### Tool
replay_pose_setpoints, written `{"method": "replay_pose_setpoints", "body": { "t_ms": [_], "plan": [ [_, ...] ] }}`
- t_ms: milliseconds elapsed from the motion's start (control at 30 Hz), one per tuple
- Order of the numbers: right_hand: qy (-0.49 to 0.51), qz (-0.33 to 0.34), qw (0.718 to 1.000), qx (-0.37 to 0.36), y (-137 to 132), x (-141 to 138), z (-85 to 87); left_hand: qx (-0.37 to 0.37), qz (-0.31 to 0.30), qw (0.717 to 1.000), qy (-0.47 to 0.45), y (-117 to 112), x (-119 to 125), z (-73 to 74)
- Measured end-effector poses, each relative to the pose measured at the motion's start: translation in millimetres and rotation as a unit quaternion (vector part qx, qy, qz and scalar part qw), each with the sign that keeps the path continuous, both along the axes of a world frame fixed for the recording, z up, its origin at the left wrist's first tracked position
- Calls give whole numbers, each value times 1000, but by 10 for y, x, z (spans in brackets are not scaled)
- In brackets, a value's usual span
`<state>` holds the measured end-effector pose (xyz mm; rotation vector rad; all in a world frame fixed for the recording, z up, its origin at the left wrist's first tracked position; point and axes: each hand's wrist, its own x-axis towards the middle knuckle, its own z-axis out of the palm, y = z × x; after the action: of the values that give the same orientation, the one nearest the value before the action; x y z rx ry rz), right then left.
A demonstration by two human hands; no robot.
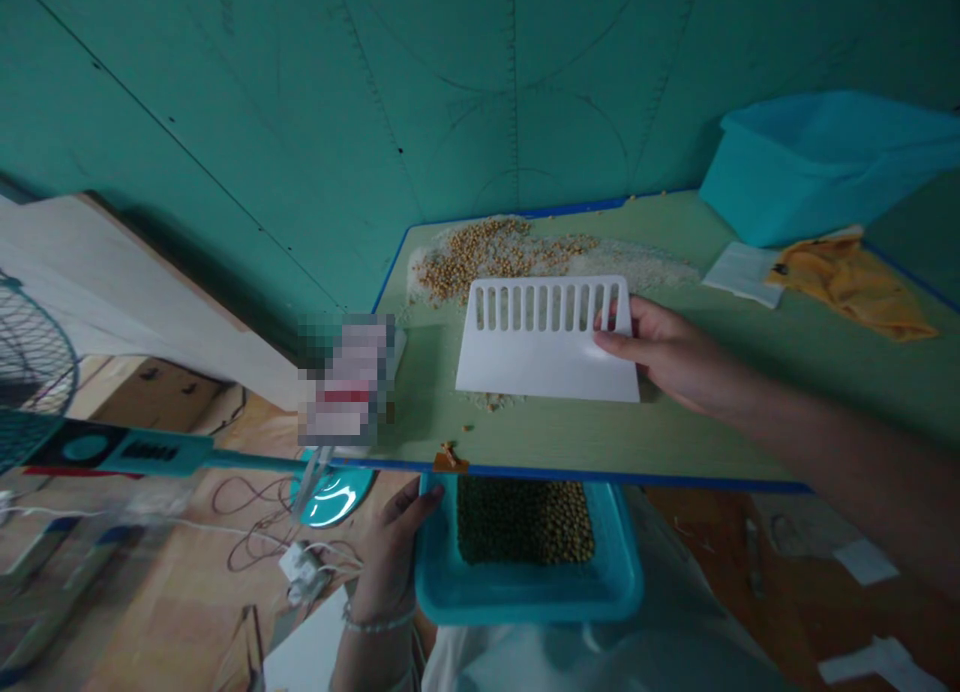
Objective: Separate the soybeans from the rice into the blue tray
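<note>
Right grip (pixel 664 352) clamps the scraper (pixel 544 360) by its slots, leaving its long edge free; left grip (pixel 394 542) clamps the tray (pixel 529 604), apparently steadying it below the surface (pixel 660 440)'s near edge.

The tabletop (pixel 570 437) hides the tray's (pixel 525 607) far rim (the bin (pixel 787 187) is cropped).

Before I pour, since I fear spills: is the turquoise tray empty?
Not empty: soybeans and dark green beans lie inside the tray.
</note>
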<state>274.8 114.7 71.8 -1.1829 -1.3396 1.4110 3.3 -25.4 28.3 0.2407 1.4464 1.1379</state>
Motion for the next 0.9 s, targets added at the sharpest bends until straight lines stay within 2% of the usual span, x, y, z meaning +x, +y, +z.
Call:
{"method": "replay_pose_setpoints", "body": {
  "t_ms": [133, 500, 633, 900],
  "plan": [
    [-2, -16, 1000, -5, 9, -2, -7, -2, -11, 1000, -26, -13, -25, -54],
    [12, -12, 1000, -24, -21, -14, 1, 5, 11, 1000, -25, -71, -114, -276],
    [2, 13, 999, -51, -45, -12, -3, -1, 8, 1000, -19, -80, -119, -278],
    [-4, 35, 998, -43, -74, -6, 1, 16, -10, 1000, -18, -84, -77, -182]
  ]
}}
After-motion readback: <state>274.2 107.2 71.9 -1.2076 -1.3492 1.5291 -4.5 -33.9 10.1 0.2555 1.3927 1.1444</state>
